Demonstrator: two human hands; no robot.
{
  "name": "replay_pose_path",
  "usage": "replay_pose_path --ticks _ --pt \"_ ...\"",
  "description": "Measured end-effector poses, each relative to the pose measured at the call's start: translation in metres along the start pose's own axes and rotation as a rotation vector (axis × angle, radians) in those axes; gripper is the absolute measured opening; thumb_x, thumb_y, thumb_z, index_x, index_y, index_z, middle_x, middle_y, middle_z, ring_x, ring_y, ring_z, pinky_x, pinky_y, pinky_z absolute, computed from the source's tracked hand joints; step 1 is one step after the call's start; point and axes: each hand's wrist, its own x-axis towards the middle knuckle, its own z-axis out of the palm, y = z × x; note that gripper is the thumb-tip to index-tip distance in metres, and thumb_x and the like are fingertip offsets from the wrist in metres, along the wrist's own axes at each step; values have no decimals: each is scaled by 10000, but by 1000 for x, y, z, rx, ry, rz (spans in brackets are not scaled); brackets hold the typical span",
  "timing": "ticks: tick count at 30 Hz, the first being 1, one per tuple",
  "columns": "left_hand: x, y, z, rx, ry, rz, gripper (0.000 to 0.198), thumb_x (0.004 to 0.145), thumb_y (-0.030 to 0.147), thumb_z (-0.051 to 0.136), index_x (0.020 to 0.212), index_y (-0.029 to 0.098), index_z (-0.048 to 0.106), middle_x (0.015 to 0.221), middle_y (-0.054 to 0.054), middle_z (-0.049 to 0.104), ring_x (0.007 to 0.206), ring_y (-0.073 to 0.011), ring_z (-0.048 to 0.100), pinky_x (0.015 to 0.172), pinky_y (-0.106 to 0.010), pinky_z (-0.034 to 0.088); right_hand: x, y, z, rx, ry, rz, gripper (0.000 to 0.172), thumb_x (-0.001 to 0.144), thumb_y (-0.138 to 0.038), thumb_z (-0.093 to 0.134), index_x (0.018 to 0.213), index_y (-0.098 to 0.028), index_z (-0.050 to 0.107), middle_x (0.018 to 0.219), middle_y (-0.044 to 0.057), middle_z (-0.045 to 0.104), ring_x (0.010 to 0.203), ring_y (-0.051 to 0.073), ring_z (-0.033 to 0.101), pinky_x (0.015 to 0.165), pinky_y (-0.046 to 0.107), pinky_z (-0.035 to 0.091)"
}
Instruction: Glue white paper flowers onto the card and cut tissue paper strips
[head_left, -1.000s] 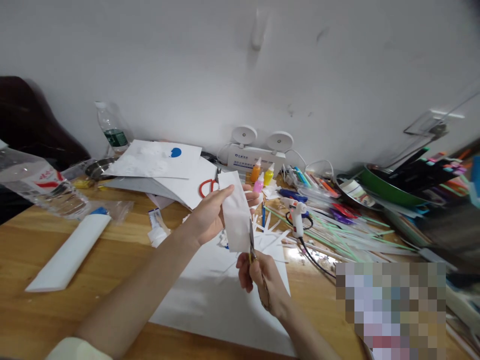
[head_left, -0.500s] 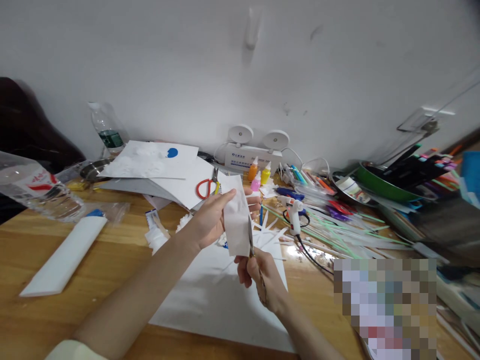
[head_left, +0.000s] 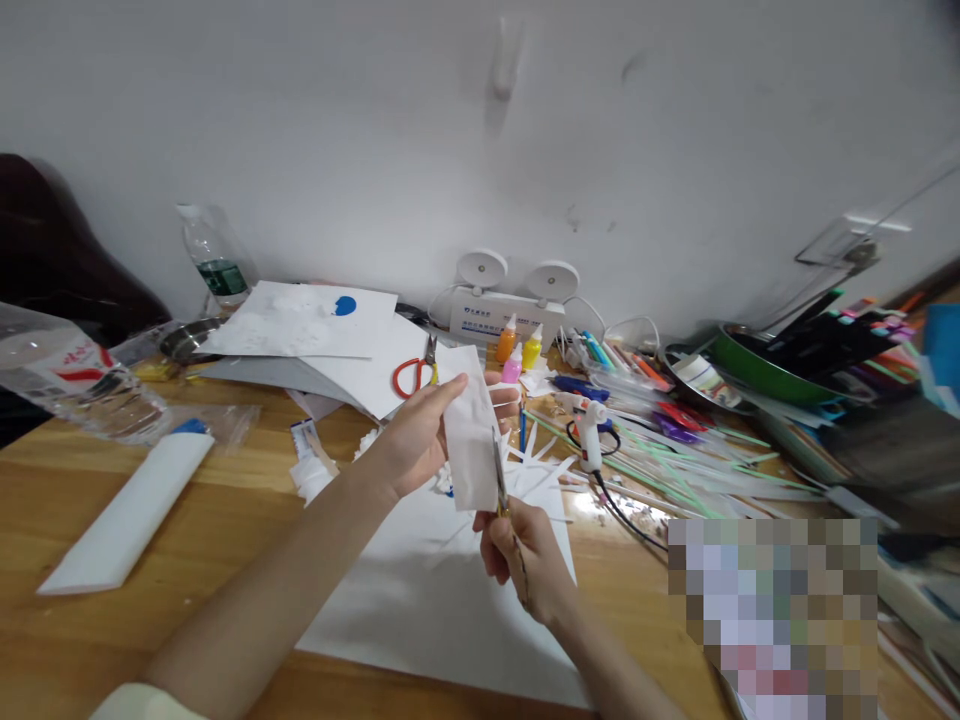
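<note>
My left hand grips a white strip of paper, thumb on its near face and fingers behind it. In my right hand is a pair of scissors, with the blades pointing up along the paper's right edge. The fingers of that hand are closed around the handles. Below both hands lies a large white sheet on the wooden table. Thin white strips fan out just behind the scissors, partly covered by the paper.
Red-handled scissors rest on stacked sheets at the back. A glue gun with a black cord stands to the right, near many scattered sticks. Paint bottles stand behind. A folded white paper and a water bottle lie left.
The scissor blades have tilted left, and their tips now overlap the paper's right edge. The paper has shifted slightly left. My left hand keeps its hold.
</note>
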Motion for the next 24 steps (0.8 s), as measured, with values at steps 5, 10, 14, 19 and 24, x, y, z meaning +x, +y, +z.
replay_pose_path --ticks 5,10,14,19,24 --pt "0 0 -2 8 -18 7 303 832 229 408 1067 118 564 967 -131 658 884 -221 615 809 -374 467 2 -1 2 20 26 65 520 698 -666 405 661 -150 459 376 -47 423 302 57 327 329 176 244" --pt "0 1 0 10 8 6 307 835 213 393 1074 114 558 966 -137 658 887 -222 614 815 -380 462 3 0 3 27 39 126 542 665 -692 405 648 -154 465 352 -50 425 272 54 317 297 168 228" --pt "0 1 0 14 2 17 293 831 218 405 1047 116 574 968 -133 658 883 -219 615 819 -379 460 3 -1 4 17 46 151 554 648 -707 400 650 -157 463 357 -48 439 268 58 335 290 165 231" --pt "0 -1 -3 20 -28 28 294 826 228 423 1054 118 572 982 -134 653 898 -223 609 831 -379 454 2 -2 3 29 18 144 551 669 -700 385 673 -154 459 372 -47 438 279 60 330 300 174 236" --pt "1 -4 -2 14 -46 19 299 828 218 417 1059 106 570 985 -142 651 909 -232 605 835 -384 449 -1 -2 1 19 8 21 568 742 -664 316 732 -124 492 443 -25 454 352 73 381 365 190 284"
